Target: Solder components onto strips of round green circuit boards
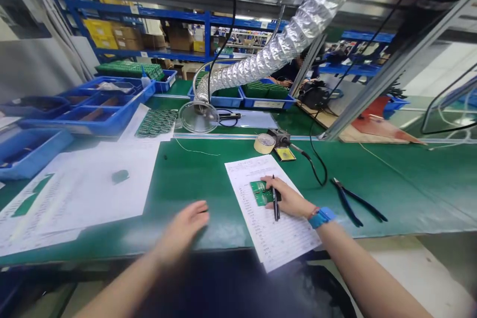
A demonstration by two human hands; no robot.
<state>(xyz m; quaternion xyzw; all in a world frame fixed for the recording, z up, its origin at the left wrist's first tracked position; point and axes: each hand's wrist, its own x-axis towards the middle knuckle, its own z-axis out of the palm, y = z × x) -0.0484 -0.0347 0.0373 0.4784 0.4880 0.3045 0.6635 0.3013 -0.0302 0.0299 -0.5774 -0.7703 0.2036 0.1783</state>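
Note:
My right hand (292, 201), with a blue band at its wrist, has thumb and fingers closed on the edges of a small green circuit board (258, 194). A black pen (276, 203) lies along the fingers across the board; whether it is gripped too is unclear. Beneath them is a printed sheet (286, 238) with rows of lines, reaching past the bench's front edge. My left hand (188, 221) hovers near the front edge, blurred, its fingers loosely bent and apart from the thumb. Nothing shows in it.
Right of the sheet lie cutting pliers (352, 201) with spread handles. Behind it are a tape roll (264, 143) and a soldering-iron stand (280, 138). A magnifier (199, 117) and foil duct (261, 62) overhang the bench. Papers (100, 189) and blue bins (93, 114) stand left. A person sits opposite.

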